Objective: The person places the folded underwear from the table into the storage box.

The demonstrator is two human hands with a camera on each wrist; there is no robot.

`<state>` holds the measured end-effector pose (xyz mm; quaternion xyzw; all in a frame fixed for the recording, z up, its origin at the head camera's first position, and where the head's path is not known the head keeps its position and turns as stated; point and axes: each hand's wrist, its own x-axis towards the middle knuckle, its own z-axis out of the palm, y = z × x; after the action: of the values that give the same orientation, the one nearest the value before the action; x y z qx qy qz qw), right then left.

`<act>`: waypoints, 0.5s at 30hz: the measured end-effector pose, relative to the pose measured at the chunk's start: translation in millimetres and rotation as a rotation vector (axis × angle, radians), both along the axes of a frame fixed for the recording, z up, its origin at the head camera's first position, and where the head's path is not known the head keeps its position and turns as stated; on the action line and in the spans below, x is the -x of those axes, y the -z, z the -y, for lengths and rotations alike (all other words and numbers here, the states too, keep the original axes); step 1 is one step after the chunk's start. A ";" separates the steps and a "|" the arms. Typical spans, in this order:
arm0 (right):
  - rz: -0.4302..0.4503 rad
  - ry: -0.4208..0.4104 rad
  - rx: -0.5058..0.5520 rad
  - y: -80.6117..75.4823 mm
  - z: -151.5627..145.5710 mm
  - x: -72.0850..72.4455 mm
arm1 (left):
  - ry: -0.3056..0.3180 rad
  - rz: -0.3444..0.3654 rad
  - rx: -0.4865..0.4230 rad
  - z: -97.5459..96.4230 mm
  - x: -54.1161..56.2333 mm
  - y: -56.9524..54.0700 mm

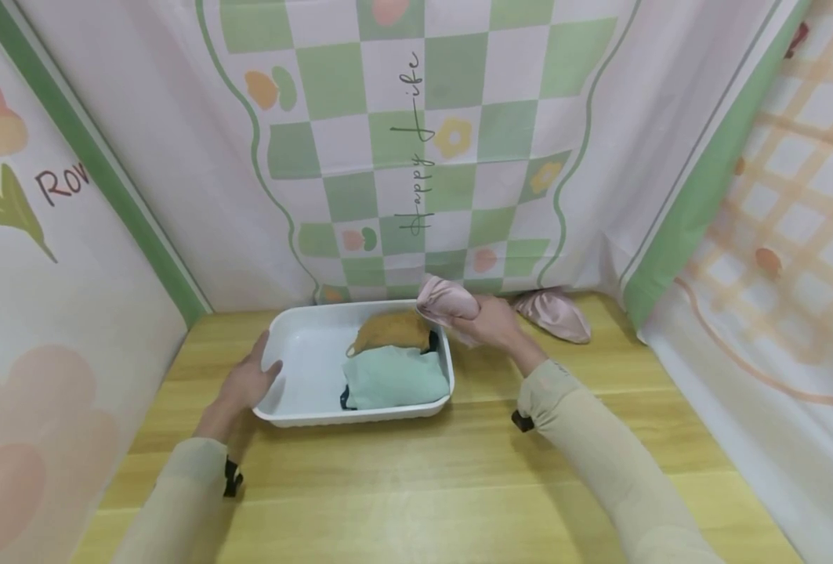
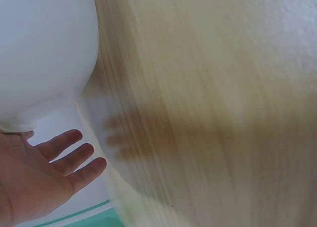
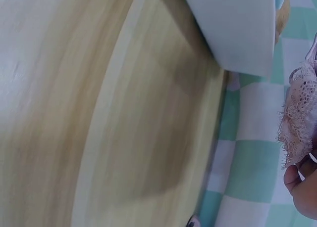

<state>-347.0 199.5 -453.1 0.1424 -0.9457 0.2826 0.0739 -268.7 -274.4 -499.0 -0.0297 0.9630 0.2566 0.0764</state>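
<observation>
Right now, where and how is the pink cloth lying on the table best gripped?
Likely the near right end of the pink cloth, pinched from above and the front: that end points away from the curtain, which hangs close behind.

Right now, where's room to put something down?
Bare: yellow wooden table, between both beige fabric sleeves; white rectangular tray, between left hand and mint-green cloth. Crowded: the tray's right end, under that and the mustard cloth, near the right hand holding shiny pink cloth.

l hand (image 2: 42,180) at wht tray (image 2: 47,49), shadow (image 2: 143,135) on tbl (image 2: 233,64)
</observation>
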 end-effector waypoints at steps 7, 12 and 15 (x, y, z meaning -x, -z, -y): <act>-0.017 -0.023 -0.004 -7.3 13.8 -0.8 | 0.011 -0.008 0.020 -0.1 -0.5 -0.9; -0.017 -0.041 -0.021 -14.8 23.7 -1.9 | 0.016 -0.014 0.020 -1.1 -1.0 -0.9; -0.014 -0.055 -0.045 -19.9 30.2 -1.7 | 0.015 -0.013 0.016 -1.0 -0.9 -1.1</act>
<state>-345.3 169.3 -433.3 0.1719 -0.9471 0.2620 0.0694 -267.8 -273.5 -498.0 -0.0214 0.9658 0.2483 0.0717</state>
